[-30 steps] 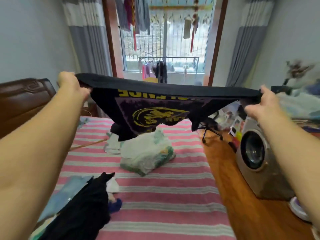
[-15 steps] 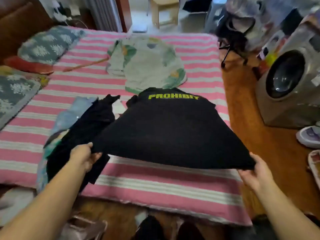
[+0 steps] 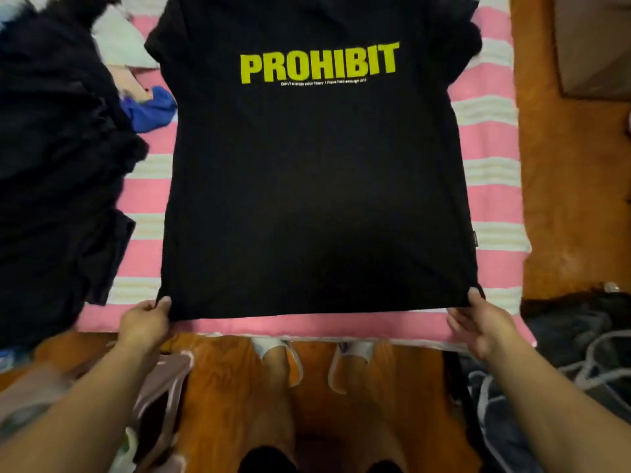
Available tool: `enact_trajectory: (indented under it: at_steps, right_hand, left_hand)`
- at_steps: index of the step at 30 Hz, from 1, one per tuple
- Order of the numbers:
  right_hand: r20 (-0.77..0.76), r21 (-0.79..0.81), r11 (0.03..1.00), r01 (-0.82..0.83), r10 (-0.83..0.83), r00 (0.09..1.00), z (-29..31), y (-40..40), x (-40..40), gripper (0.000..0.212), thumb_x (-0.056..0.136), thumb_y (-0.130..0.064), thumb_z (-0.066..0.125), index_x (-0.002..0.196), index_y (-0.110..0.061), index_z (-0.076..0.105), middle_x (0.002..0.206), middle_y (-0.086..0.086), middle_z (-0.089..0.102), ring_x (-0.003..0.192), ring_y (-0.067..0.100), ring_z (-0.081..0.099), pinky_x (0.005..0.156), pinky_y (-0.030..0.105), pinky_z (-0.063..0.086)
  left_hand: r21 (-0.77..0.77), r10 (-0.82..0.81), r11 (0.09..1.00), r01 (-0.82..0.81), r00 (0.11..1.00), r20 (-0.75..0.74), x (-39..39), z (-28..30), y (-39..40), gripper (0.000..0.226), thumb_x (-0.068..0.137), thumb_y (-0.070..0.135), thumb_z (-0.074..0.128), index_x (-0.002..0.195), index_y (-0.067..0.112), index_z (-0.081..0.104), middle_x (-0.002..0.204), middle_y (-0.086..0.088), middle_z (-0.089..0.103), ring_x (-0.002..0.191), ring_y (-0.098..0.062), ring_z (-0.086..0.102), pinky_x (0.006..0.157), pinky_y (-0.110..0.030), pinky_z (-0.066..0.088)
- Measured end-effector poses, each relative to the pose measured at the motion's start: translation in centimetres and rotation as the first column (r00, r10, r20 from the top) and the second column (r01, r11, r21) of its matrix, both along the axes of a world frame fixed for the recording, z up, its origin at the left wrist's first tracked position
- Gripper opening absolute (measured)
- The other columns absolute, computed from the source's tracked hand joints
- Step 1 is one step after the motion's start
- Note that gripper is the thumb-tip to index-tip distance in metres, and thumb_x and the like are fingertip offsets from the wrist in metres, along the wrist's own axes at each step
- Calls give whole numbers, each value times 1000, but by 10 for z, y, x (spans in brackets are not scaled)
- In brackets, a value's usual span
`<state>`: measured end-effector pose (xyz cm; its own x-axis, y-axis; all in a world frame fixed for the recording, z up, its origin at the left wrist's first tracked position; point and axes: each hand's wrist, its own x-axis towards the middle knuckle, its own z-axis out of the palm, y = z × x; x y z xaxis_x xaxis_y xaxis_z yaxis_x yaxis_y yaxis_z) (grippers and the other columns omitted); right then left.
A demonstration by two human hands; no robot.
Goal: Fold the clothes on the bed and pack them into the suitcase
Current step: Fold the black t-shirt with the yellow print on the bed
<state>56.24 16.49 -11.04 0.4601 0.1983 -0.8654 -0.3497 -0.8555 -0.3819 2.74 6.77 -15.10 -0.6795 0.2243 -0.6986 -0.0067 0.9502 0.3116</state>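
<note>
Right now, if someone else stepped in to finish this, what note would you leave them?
Left hand: grip pinches the bottom left corner of the black T-shirt.
Right hand: grip pinches the bottom right corner.
The shirt lies spread flat on the striped bed, PROHIBIT print up, hem at the near edge.
A pile of dark clothes sits to its left, unfolded.
Done: shirt laid out.
Left: fold it, fold the pile, pack everything. No suitcase is clearly in view.
</note>
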Motion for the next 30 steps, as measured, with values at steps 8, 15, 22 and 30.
enact_trajectory:
  at_steps: [8,15,22,30]
  right_hand:
    - [160,-81,994,68,-55,986,18,-22,4,31,107,-22,48,135,-12,52,111,20,69,77,27,72,55,38,63]
    - [145,-374,927,-22,82,986,33,-92,-9,26,106,-21,49,130,-13,54,99,15,68,86,26,70,82,43,59]
    - [195,-517,781,-350,506,840,24,-17,-17,24,97,-16,55,111,2,60,99,21,64,79,36,61,75,48,58]
    - [516,-207,604,-770,736,439,52,258,-46,33,96,-9,56,129,-7,60,133,19,60,120,40,56,97,40,47]
  left_hand:
    - [-199,-447,890,411,872,-200,-18,53,-8,23,102,16,57,108,-5,66,104,-31,68,100,-50,61,86,-49,45]
    - [-457,-650,706,540,751,-116,-31,66,-50,23,98,16,59,119,8,64,109,-30,67,98,-49,64,78,-47,48]
    - [-424,-742,590,688,668,51,1,66,22,21,95,19,54,109,13,39,117,-23,63,106,-43,62,88,-50,49]
    - [102,-919,326,940,340,-197,149,66,249,34,102,31,53,135,25,52,126,3,60,111,-12,60,96,-32,51]
